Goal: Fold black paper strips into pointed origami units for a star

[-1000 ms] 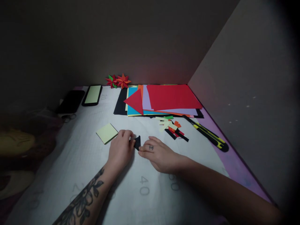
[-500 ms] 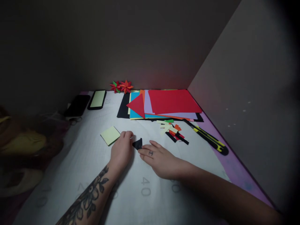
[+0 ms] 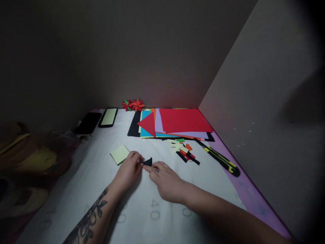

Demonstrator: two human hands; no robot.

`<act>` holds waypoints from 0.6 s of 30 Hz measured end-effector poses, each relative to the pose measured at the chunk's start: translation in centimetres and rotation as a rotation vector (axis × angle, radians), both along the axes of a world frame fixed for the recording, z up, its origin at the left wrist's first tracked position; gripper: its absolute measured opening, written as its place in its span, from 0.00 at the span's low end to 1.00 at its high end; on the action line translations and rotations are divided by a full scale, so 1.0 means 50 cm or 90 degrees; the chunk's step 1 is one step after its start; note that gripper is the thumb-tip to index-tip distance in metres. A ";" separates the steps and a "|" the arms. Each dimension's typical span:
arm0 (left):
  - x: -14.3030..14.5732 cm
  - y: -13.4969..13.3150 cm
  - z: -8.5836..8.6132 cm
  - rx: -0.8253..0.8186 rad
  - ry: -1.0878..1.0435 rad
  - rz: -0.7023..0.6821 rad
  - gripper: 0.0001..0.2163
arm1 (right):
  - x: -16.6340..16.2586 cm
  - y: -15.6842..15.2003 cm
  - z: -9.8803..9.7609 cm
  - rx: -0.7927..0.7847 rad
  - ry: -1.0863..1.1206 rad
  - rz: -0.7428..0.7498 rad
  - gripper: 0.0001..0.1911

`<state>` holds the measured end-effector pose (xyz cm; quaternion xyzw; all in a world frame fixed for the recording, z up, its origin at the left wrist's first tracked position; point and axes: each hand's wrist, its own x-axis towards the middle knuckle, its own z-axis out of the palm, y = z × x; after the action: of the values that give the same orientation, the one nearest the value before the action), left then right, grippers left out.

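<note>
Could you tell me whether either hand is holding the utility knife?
No, the utility knife lies apart while the left hand and right hand touch the black paper piece.

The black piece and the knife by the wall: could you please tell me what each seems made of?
The black piece looks like thin matte paper: it holds a sharp folded point where the left hand pinches it. The knife seems hard plastic, black with yellow inlays, perhaps slightly glossy; no blade shows.
</note>
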<state>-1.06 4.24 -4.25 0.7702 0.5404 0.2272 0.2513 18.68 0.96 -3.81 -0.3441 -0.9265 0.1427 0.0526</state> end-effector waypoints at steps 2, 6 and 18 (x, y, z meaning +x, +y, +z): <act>0.000 0.003 0.005 -0.005 0.018 0.000 0.05 | 0.001 -0.001 -0.002 0.001 0.008 -0.006 0.26; 0.011 0.008 0.008 -0.012 0.082 0.038 0.05 | -0.001 -0.002 -0.002 0.001 0.008 -0.012 0.25; 0.007 0.023 -0.010 -0.020 0.030 0.153 0.06 | -0.037 0.004 0.005 0.020 -0.032 -0.024 0.26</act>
<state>-0.72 5.40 -4.73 0.7011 0.6378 0.2289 0.2218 16.84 1.14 -3.58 -0.3640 -0.9231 0.1185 0.0377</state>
